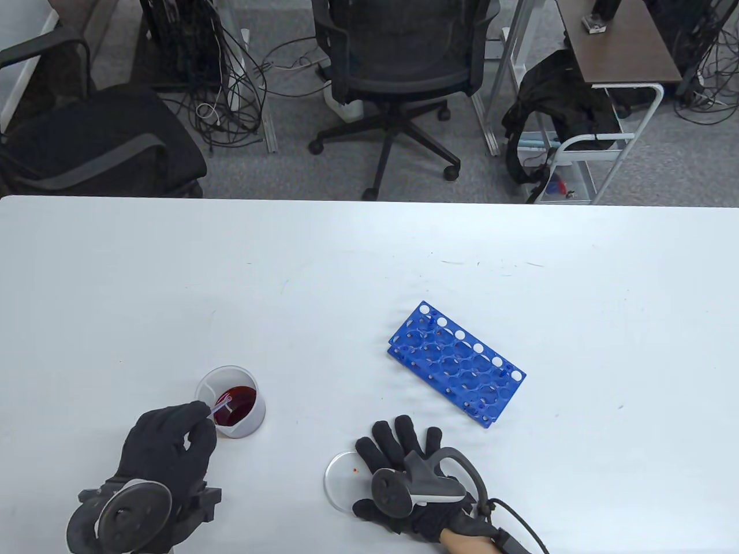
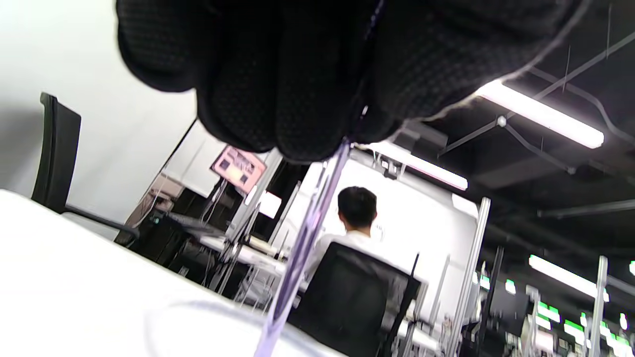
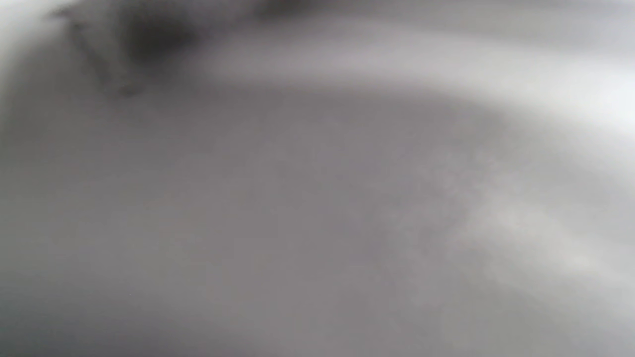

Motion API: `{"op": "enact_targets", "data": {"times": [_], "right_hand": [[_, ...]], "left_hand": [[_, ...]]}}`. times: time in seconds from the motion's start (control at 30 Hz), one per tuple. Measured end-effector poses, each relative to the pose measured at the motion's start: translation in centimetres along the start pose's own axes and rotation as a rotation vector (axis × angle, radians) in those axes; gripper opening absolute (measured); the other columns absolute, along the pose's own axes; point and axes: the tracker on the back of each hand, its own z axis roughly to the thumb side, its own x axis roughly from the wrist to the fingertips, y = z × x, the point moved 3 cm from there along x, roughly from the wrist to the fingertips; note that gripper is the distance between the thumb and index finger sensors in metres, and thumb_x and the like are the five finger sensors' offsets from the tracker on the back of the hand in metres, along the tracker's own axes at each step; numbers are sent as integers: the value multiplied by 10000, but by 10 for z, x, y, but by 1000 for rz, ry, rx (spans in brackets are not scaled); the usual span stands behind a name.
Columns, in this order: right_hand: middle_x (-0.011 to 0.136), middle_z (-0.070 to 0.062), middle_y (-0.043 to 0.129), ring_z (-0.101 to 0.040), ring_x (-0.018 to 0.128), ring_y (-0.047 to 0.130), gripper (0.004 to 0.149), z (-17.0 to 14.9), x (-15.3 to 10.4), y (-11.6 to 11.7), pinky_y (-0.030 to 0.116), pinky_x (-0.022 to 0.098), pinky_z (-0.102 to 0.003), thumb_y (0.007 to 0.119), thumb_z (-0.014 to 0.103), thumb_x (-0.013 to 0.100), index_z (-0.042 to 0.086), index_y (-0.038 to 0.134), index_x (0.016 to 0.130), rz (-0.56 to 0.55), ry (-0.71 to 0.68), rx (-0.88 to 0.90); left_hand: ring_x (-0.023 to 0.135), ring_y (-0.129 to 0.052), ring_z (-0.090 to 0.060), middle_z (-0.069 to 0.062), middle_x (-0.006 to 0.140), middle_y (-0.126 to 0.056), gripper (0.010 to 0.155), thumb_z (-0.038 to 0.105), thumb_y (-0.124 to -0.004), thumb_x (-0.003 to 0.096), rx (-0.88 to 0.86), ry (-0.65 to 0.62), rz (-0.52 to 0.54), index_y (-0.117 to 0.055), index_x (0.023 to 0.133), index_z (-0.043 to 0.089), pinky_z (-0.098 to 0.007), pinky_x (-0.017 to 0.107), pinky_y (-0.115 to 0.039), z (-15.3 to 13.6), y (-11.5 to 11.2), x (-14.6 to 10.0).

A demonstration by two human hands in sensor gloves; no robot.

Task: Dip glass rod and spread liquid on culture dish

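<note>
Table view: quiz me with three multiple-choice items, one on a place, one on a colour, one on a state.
1. Where is the clear round culture dish?
A. Under the right hand
B. On the blue plastic tube rack
C. Beside the chair

2. What colour is the liquid in the white plastic beaker?
A. Green
B. Dark red
C. Clear

3. What is the thin glass rod doing?
A. Lying on the table
B. Standing in the rack
C. Pinched by the left hand, tip in the beaker

Answers: A, the fingers rest on its edge; B, a dark red pool shows; C, the rod slants from the grip into the liquid.
</note>
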Motion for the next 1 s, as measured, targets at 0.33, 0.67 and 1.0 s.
{"op": "enact_targets", "data": {"times": [0.33,0.67,1.0], "right_hand": [[1112,-284,-145,-615,962,-81,948,0,0,0,138,582,-867,292,735,543,98,-159,1082,0,0,0],[1112,-285,-143,-615,962,-80,948,0,0,0,139,583,-867,293,734,544,96,-157,1082,-2,0,4],[1113,-285,-141,-617,961,-78,949,0,1,0,139,582,-867,295,734,543,97,-154,1083,-3,0,5]], "left_hand": [[610,-1082,-285,38,657,-1070,328,458,-936,425,206,-57,-207,-989,688,270,-414,523,-921,18,-57,24],[582,-1086,-282,33,650,-1076,338,469,-935,425,299,-59,-302,-991,694,271,-413,494,-913,18,-78,26],[578,-1082,-287,28,647,-1074,338,467,-933,428,299,-43,-308,-990,693,266,-416,491,-911,17,-79,25]]}}
